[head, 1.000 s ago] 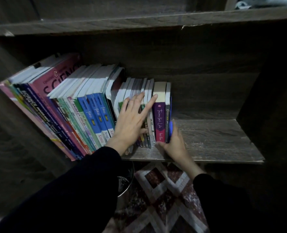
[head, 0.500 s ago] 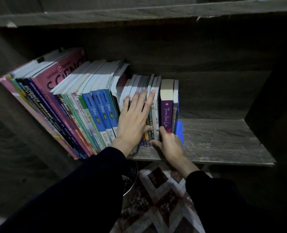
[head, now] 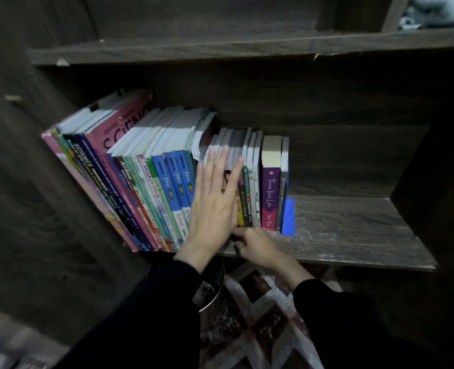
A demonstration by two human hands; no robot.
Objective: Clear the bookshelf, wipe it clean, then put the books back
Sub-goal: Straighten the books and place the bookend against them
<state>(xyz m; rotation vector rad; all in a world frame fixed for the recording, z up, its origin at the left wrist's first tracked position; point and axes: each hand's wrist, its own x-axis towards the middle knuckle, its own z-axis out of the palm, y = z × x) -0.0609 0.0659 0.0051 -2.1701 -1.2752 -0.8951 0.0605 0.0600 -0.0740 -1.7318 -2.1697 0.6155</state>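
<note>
A row of books stands on the dark wooden shelf board, leaning left. It runs from a pink Science book past blue "fokus" books and several thin books to a purple book. My left hand lies flat with straight fingers against the spines of the thin books. My right hand is at the shelf's front edge, its fingers curled on the lower ends of the thin books. A flat blue thing leans at the row's right end.
The right half of the shelf board is bare wood up to the side panel. Another shelf board runs close above the books. Below the shelf sit a metal bowl and a patterned rug.
My right hand has slid left from the foot of the purple book to the foot of the thin books. My left hand stays pressed on the spines.
</note>
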